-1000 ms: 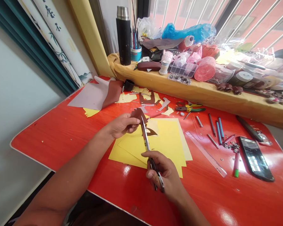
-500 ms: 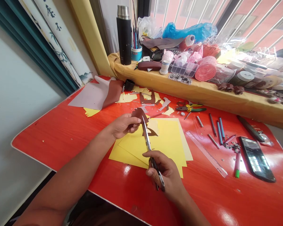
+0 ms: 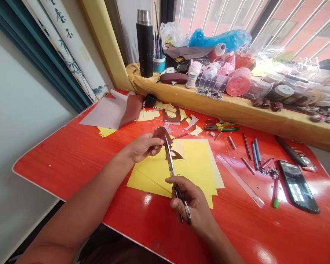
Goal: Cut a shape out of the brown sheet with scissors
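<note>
My left hand [image 3: 142,146] pinches a small brown cut-out piece [image 3: 161,133] just above the red table [image 3: 71,154]. My right hand [image 3: 194,203] grips the handles of a pair of scissors [image 3: 172,172], whose blades point away from me and reach into the brown piece. Below them lie a few yellow sheets [image 3: 195,165], with a brown scrap [image 3: 176,155] resting on top.
Brown and yellow offcuts [image 3: 176,115] and a grey-brown sheet [image 3: 112,110] lie at the back. Pliers [image 3: 222,127], pens [image 3: 254,148], a clear ruler [image 3: 240,179], a green marker [image 3: 275,193] and a phone [image 3: 297,185] sit to the right. A crowded sill holds a black flask [image 3: 145,44].
Hardly anything differs; both hands and the scissors stay in place on the brown piece, with only a slight shift of the view.
</note>
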`<state>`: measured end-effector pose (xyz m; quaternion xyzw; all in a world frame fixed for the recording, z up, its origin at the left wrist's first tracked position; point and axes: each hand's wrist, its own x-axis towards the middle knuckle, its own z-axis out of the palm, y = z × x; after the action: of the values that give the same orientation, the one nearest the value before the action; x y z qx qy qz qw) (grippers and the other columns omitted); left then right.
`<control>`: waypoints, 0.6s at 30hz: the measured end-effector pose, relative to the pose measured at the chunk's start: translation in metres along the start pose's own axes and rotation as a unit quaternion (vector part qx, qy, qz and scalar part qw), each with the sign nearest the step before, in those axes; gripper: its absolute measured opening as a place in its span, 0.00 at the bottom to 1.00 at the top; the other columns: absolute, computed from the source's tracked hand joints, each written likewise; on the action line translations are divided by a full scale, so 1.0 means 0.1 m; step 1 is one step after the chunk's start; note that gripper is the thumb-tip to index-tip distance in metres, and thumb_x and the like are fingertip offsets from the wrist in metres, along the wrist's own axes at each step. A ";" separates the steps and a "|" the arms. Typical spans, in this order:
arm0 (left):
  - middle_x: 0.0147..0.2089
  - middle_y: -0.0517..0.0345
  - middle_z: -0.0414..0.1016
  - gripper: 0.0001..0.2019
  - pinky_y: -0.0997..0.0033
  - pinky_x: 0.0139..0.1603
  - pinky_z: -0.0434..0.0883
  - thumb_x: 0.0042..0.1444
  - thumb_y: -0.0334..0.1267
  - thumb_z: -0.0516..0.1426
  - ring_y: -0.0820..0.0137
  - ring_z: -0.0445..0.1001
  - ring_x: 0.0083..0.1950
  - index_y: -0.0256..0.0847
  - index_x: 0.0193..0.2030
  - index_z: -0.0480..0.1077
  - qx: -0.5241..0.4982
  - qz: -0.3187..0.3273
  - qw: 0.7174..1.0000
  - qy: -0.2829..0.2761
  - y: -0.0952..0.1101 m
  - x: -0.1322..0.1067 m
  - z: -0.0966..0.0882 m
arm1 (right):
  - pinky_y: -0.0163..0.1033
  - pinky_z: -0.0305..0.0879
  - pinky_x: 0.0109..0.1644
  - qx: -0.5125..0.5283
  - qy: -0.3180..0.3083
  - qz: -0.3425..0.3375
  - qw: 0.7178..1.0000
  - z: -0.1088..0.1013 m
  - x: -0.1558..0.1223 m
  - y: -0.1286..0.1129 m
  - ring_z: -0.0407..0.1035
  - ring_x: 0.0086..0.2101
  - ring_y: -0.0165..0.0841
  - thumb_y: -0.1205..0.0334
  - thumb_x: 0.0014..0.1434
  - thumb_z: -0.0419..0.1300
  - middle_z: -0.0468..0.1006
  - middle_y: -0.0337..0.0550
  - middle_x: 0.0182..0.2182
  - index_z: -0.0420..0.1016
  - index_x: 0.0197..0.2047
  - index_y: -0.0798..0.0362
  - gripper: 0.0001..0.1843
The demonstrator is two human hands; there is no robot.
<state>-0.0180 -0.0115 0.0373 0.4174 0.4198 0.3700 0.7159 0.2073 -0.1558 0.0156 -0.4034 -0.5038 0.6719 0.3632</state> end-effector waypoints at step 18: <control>0.22 0.66 0.61 0.18 0.77 0.23 0.56 0.45 0.40 0.73 0.78 0.58 0.23 0.42 0.25 0.66 -0.012 0.009 0.999 0.032 -0.02 0.00 0.08 | 0.34 0.58 0.20 -0.005 0.023 0.000 1.000 0.02 0.02 0.02 0.60 0.16 0.27 0.31 0.66 0.73 0.65 0.28 0.22 0.82 0.56 0.51 0.33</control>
<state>-0.0109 -0.0146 0.0379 0.4007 0.4347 0.3943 0.7036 0.2051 -0.1554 0.0141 -0.4206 -0.4989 0.6601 0.3721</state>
